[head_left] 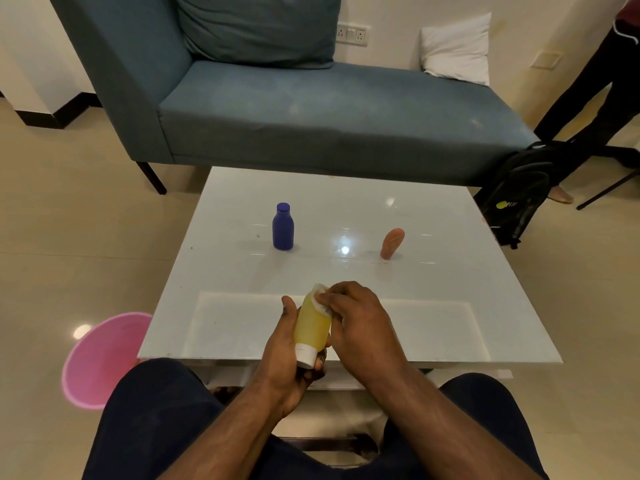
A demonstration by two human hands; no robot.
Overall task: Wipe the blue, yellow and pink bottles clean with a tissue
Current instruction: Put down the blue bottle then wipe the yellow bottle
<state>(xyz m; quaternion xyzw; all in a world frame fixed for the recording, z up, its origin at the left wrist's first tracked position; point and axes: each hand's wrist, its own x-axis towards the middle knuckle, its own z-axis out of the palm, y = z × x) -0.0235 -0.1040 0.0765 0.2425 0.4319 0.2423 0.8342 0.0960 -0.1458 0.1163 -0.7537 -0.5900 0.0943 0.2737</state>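
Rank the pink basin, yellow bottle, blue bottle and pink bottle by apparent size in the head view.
1. pink basin, partly hidden
2. yellow bottle, nearest the camera, so it may look larger than it is
3. blue bottle
4. pink bottle, smallest

bare forearms, no sleeves, dark navy trousers (145, 410) on both legs

most of the tissue (320, 299) is hidden under the right hand's (353, 317) fingers (330, 298); the yellow bottle's (311, 329) far side lies behind the left hand's (287, 344) curled fingers.
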